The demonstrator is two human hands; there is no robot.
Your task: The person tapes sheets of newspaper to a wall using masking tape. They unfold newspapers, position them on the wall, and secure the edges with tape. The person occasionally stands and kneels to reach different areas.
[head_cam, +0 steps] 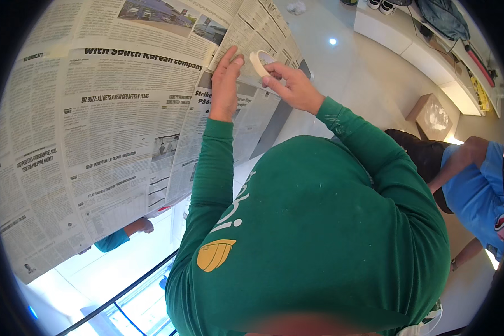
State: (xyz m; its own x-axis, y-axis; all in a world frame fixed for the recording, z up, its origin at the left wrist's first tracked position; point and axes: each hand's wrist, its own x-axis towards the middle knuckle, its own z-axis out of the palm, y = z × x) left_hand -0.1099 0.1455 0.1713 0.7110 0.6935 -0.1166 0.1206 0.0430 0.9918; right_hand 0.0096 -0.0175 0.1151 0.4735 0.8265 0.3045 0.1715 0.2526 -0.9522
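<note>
My left hand (225,84) lies flat on newspaper sheets (105,126) that cover a broad surface in front of me. Its fingers point away from me, near a seam where sheets overlap, and it holds nothing. Just to its right, my right hand (292,84) grips a roll of cream masking tape (258,63) between thumb and fingers, over the sheets. Whether a strip of tape runs from the roll to the paper, I cannot tell. Both my forearms are in green sleeves, the right one with pale smudges at the cuff.
A grey edge (273,126) borders the newspaper on the right. At right another person in blue shorts (466,180) is close by. Below the sheets another person's teal-sleeved arm (113,240) shows, above a black railing (122,294). A white ledge (403,42) and cardboard box (431,115) stand beyond.
</note>
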